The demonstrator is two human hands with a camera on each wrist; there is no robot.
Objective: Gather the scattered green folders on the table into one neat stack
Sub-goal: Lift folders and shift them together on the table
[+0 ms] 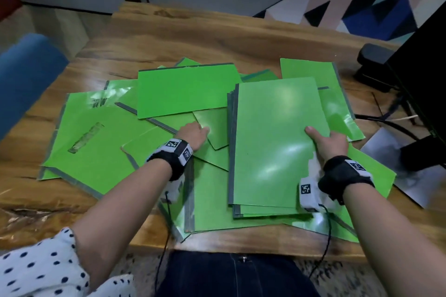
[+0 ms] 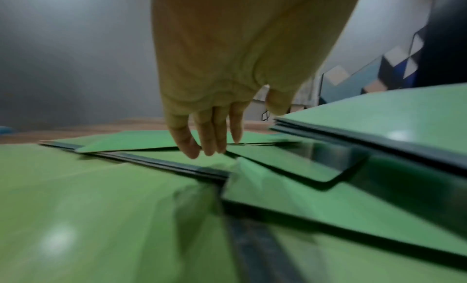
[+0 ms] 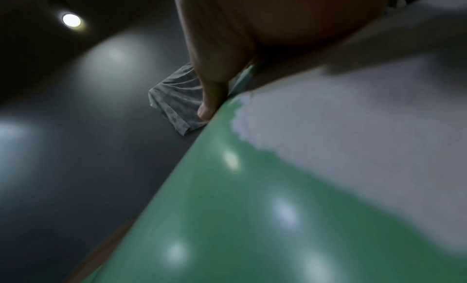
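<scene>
1. The right hand (image 1: pixel 331 143) is pinching the gathered stack (image 1: pixel 277 142) at its right edge, thumb on the glossy top cover; the fingers beneath are hidden.
2. The left hand (image 1: pixel 193 134), fingers relaxed and extended, is reaching onto a loose green folder (image 1: pixel 213 128) beside the stack.
3. The folders are looking thin, light, flexible and slippery; gripping near the grey spines seems safest.
4. Farther scattered folders (image 1: pixel 185 89) are overlapping on the wooden table (image 1: pixel 217 36), hiding their count.

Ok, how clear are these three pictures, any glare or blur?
Head view: sharp, white glare on the held stack, edges bent by the wide lens. Left wrist view: fingers fairly clear, near folders smeared. Right wrist view: dim, blurred, ceiling lamps mirrored on the green cover.
</scene>
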